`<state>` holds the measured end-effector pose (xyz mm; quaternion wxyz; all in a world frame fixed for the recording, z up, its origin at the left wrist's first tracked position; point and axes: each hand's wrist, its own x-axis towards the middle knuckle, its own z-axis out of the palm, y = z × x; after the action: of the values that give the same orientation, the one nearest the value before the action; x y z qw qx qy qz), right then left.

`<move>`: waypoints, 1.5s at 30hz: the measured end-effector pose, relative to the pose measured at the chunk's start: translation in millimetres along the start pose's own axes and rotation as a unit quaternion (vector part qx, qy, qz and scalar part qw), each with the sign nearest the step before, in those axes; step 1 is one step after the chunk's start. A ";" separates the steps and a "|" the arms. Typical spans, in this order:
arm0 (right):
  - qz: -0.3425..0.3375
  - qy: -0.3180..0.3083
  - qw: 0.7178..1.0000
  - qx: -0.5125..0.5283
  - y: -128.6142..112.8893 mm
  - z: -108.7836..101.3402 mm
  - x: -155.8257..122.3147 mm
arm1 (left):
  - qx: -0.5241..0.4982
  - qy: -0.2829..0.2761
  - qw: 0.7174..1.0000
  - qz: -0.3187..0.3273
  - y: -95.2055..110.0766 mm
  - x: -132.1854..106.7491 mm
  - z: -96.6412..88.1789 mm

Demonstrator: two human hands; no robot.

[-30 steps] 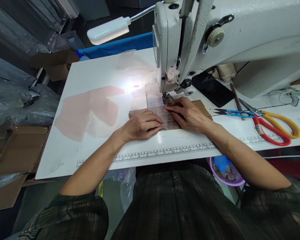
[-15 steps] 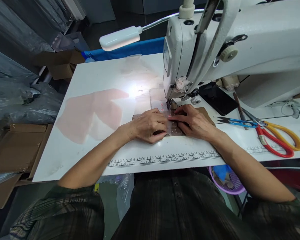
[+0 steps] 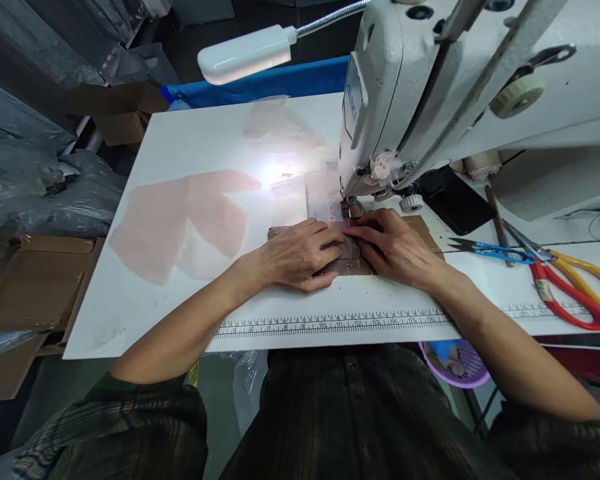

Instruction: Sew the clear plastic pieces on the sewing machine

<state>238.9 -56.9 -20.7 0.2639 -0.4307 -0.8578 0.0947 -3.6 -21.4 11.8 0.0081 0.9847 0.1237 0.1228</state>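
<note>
My left hand point(image 3: 304, 257) lies palm down over a brown sheet point(image 3: 357, 265) with pale lines, fingers stretched and thumb apart. From the other side, my right hand point(image 3: 397, 248) bears on the same sheet with bent fingers, index and thumb tips close to the left fingertips. A see-through strip point(image 3: 325, 207) with small pink marks runs from under the machine's foot toward my fingers. Just beyond my fingertips is the presser foot point(image 3: 350, 205) of a white sewing machine point(image 3: 380, 87). What lies beneath my palms is hidden.
Sheer pink fabric pieces point(image 3: 153, 223) lie on the left of the white table point(image 3: 180, 313). To the right are a black phone point(image 3: 455, 200), blue snips point(image 3: 495, 251) and red-and-yellow-handled scissors point(image 3: 570, 293). A lamp point(image 3: 247, 55) overhangs the back; a purple basket point(image 3: 463, 383) sits below.
My left hand has flattened out, its thumb now stretched away from the fingers. My right hand stays close to the foot. The machine looks larger and farther right as the view shifts.
</note>
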 end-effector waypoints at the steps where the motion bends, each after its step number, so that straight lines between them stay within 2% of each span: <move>1: 0.001 0.001 1.000 -0.001 0.1 0.3 0.0 | 0.003 0.001 1.000 -0.002 0.0 -0.2 0.6; 16: 0.023 -0.004 1.000 0.003 -0.4 -1.1 1.3 | -0.023 0.031 0.998 -0.051 -10.0 -1.5 9.7; 22: 0.016 -0.007 0.999 0.029 -1.0 -4.6 -1.2 | -0.010 0.017 0.998 -0.064 -13.9 -1.2 11.7; 32: 0.014 -0.011 1.000 -0.001 0.2 -1.5 1.7 | -0.004 -0.016 0.996 -0.093 -15.1 3.5 7.5; 38: 0.034 -0.044 0.998 0.006 1.0 -11.8 4.9 | 0.010 -0.031 0.994 -0.101 -17.5 5.3 5.9; 43: 0.123 -0.149 0.979 0.068 2.3 -40.9 13.8 | 0.020 -0.043 0.993 -0.109 -20.3 5.8 6.3; 45: 0.142 -0.172 0.969 0.106 4.5 -50.5 17.0 | 0.020 -0.048 0.992 -0.114 -21.4 6.0 6.6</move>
<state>260.6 -44.0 26.4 0.1404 -0.4947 -0.8058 0.2938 -1.5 0.9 5.8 0.0083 0.9689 0.2371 0.0709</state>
